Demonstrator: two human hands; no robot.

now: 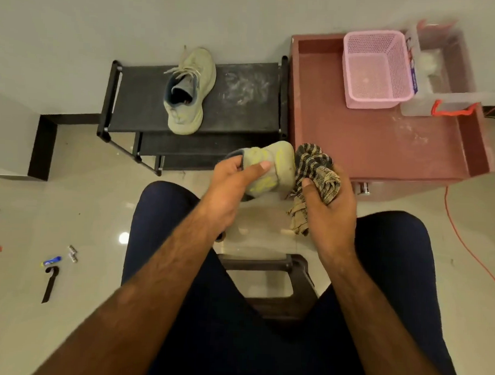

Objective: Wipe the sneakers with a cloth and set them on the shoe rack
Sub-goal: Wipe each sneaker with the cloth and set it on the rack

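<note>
One grey-green sneaker [188, 91] lies on the top shelf of the black shoe rack [244, 107], laces loose, heel toward me. My left hand [229, 192] grips the second sneaker [272, 165] by its heel, thumb across the back, above the floor in front of the rack. My right hand [327, 208] holds a bunched striped brown-and-black cloth [318, 170] pressed against the right side of that sneaker. The front of the held shoe is hidden behind my left hand.
A reddish low table [370, 141] stands right of the rack, bearing a pink plastic basket [376, 68] and a clear container [441, 71]. I sit on a dark stool [279, 276]. An orange cable [465, 242] runs on the floor at right; small litter [53, 264] lies at left.
</note>
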